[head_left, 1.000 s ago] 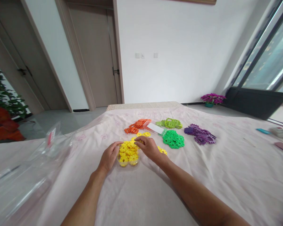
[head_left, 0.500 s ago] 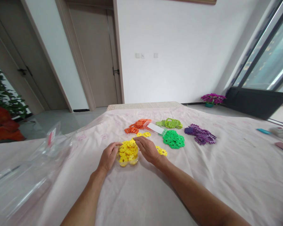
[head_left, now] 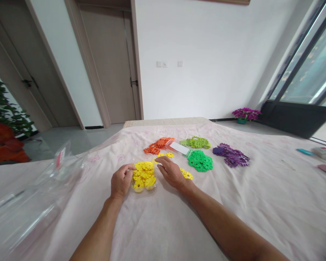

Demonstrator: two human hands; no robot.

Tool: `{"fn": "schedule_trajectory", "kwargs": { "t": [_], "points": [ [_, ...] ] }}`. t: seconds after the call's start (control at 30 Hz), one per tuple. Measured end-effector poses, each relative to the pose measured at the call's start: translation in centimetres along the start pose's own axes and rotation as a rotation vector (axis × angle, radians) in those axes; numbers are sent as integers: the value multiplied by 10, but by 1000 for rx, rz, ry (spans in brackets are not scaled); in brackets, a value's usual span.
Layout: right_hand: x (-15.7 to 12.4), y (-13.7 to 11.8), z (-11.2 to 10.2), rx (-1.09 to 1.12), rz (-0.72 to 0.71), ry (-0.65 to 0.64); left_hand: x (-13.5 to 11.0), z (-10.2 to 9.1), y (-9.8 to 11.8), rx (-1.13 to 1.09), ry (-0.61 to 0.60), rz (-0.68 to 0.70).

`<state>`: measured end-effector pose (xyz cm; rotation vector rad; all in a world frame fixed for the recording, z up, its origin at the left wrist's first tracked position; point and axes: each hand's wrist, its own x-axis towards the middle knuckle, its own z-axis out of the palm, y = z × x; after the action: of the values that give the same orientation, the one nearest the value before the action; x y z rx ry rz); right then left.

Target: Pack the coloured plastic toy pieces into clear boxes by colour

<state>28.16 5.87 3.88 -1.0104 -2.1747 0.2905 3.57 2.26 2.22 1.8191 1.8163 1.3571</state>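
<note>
Head view: your left hand sits at the left rim of the clear tub, fingers bent; can't tell if they pinch the wall or just rest on it. Likely there to steady it. Your right hand is at the tub's right edge, fingers loosely curved and apart, nothing seen between them; contact unclear. Tub stands on the cloth between your hands, probably for easy reach, full of yellow pieces. Loose yellow ones lie beside your right wrist, more just beyond the tub. Orange pile, lime pile, green pile and purple pile lie farther off, seemingly kept apart by color. White-labeled clear case sits between orange and green.
</note>
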Motion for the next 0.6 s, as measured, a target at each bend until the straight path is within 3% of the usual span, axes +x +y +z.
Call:
{"fn": "schedule_trajectory", "kwargs": {
  "t": [0.23, 0.6],
  "points": [
    [-2, 13, 4, -89, 19, -200, 4, 0, -5, -36, -8, -53],
    [-3, 16, 6, -109, -16, -203, 6, 2, -7, -132, -68, -5]
  ]
}}
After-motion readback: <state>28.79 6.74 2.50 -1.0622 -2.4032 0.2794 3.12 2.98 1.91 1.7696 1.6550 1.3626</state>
